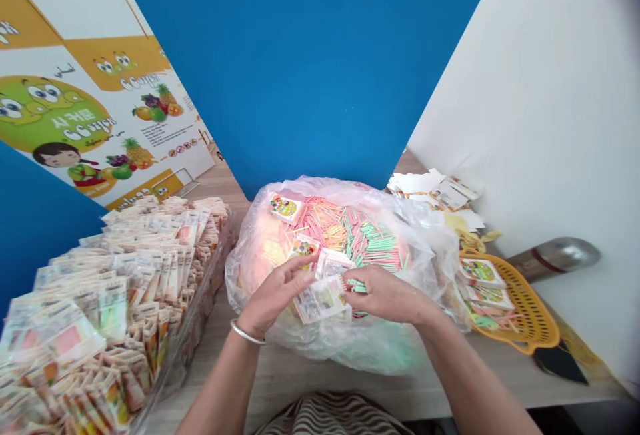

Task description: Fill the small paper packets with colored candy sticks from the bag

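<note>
A large clear plastic bag [260,221] lies open in front of me, full of thin pink, yellow and green candy-like sticks [380,245]. Over it my left hand [275,291] grips a small printed packet [320,300] with a see-through window, thumb on top. My right hand [380,293] is closed around a few short green sticks [356,285] at the packet's right edge. Just behind the fingers are two more packets, one white [335,261] and one with a fruit picture [305,245]. Another packet [287,208] rests on the sticks farther back.
At left stands a clear-sided container [187,338] piled with packets. A printed carton [95,108] is behind it. On the right are a yellow basket [537,318] holding packets and sticks, a metal flask [563,255] and torn card pieces [430,191]. A blue panel [310,75] rises behind.
</note>
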{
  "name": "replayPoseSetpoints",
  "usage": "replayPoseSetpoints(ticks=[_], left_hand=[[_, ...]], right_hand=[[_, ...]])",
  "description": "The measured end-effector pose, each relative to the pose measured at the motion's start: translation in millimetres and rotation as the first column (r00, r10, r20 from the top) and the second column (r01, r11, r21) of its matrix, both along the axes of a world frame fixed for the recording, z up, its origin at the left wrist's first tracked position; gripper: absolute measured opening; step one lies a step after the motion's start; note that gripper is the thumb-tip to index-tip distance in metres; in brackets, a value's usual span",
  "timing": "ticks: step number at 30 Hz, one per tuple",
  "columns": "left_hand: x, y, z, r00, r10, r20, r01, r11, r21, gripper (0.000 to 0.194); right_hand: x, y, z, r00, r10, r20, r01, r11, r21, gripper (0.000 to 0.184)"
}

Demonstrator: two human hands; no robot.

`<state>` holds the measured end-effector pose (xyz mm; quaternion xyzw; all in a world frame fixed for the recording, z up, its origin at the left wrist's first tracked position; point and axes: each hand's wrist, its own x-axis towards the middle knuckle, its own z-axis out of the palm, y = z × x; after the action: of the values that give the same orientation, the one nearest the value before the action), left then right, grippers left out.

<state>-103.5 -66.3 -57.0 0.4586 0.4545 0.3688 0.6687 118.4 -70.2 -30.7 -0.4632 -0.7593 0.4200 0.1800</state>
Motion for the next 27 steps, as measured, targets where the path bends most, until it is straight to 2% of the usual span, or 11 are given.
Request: replayPoseSetpoints(ticks=[2, 3, 5, 8, 12, 16, 20, 22, 24, 26, 27], left_hand=[[-3.7, 1.6, 4.1, 0.954, -0.191, -0.231, 0.221, 0.969, 0.111, 0.033], [-2.8, 2.0, 4.9, 0.917, -0.223, -0.33, 0.287, 0.945, 0.158, 0.02], [1.7, 1.9, 3.9, 0.874, -0.192, -0.446, 0.321, 0.917, 0.235, 0.029], [8.3, 0.9, -2.7, 0.911, -0.048, -0.41, 0.178, 0.942, 0.285, 0.036], [11.1, -0.1, -12.8, 0.948, 0.086, -0.308, 0.0, 0.963, 0.269, 0.039], [12.5, 0.3, -15.8, 0.967, 0.085, -0.242, -0.032, 0.976, 0.214, 0.041], [15.9, -0.5, -11.7, 0.992, 0.074, -0.099, -0.061, 0.99, 0.125, 0.038], [20.8, -3.6, -9.8, 0.974, 0.199, 0.106, -0.207, 0.976, 0.067, 0.041], [29.7, -8.9, -10.3, 0.908, 0.298, 0.296, -0.308, 0.951, -0.012, 0.05], [41.2, -14.9, -14.0, 0.874, 0.331, 0.357, -0.34, 0.94, -0.039, 0.049], [46.5, -17.2, -16.7, 0.865, 0.357, 0.353, -0.367, 0.929, -0.041, 0.045]], right_hand=[[2.2, 3.9, 13.2, 0.983, 0.131, 0.126, -0.14, 0.988, 0.067, 0.017], [1.6, 5.8, 17.4, 0.971, 0.156, 0.181, -0.177, 0.979, 0.104, 0.017], [-0.2, 9.3, 21.3, 0.959, 0.137, 0.25, -0.185, 0.966, 0.183, 0.018], [0.9, 12.6, 19.2, 0.972, 0.027, 0.234, -0.082, 0.97, 0.229, 0.018], [6.2, 11.6, 7.8, 0.998, -0.039, 0.046, 0.035, 0.997, 0.074, 0.009], [4.1, 8.9, -8.2, 0.979, -0.139, -0.149, 0.134, 0.99, -0.043, 0.016], [-3.5, 10.1, -18.2, 0.914, -0.226, -0.338, 0.223, 0.974, -0.048, 0.023], [-11.2, 9.8, -20.7, 0.79, -0.397, -0.468, 0.389, 0.914, -0.118, 0.031], [-22.9, 6.0, -24.4, 0.541, -0.588, -0.602, 0.532, 0.793, -0.297, 0.034], [-36.3, -2.0, -31.0, 0.304, -0.689, -0.658, 0.539, 0.694, -0.478, 0.038], [-41.9, -7.1, -35.2, 0.237, -0.711, -0.662, 0.515, 0.67, -0.535, 0.04]])
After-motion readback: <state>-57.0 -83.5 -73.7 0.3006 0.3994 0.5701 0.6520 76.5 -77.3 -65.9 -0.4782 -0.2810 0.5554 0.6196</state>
